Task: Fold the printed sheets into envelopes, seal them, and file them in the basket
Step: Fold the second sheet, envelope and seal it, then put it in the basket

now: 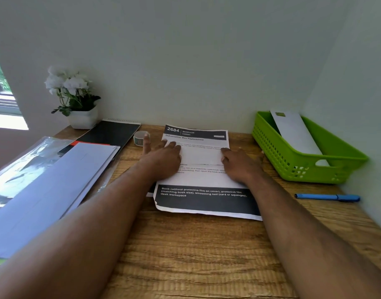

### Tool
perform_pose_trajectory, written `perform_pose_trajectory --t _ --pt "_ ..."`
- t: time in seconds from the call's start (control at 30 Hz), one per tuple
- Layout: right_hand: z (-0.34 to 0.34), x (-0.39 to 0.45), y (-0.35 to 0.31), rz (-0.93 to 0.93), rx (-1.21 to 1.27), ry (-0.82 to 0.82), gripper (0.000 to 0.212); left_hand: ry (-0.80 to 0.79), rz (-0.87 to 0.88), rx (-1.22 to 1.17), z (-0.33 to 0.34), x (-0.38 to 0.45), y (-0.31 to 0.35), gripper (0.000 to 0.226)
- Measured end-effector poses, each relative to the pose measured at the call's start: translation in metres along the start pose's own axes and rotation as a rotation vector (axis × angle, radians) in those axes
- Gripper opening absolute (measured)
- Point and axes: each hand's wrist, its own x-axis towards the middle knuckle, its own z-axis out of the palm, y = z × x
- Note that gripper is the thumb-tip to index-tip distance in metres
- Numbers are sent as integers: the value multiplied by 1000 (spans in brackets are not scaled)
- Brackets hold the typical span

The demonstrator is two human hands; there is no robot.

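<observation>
Hands, left [163, 160] and right [239, 165], press flat on printed sheet [202, 180].

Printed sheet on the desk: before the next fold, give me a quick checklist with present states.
1. Printed sheet lying flat on the desk: ok.
2. Left hand pressing the sheet: ok.
3. Right hand pressing the sheet: ok.
4. Crease running across between the hands: ok; sharpness cannot tell.
5. Tape roll beside the left hand: ok.
6. Green basket has room beside its envelope: ok.
</observation>
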Motion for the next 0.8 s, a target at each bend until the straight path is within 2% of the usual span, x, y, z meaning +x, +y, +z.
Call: perform_pose_trajectory --t 0.13,0.27,0.43,0.57,0.67,0.8 --pt "-1 1 4 -115 32 -88 48 62 45 -117 -6 4 3 65" --pt "-4 5 2 -202 58 -93 54 132 45 -174 -5 10 6 75" --pt "-10 6 2 -182 91 -82 66 109 43 -195 -1 11 8 72" --pt "-18 7 11 -178 149 -82 76 112 62 -135 -3 9 8 79" --pt "-22 8 15 -184 224 -96 85 110 82 -179 -3 9 4 80" --pt "-23 5 17 -177 204 -64 90 200 123 -174 -9 3 8 83"
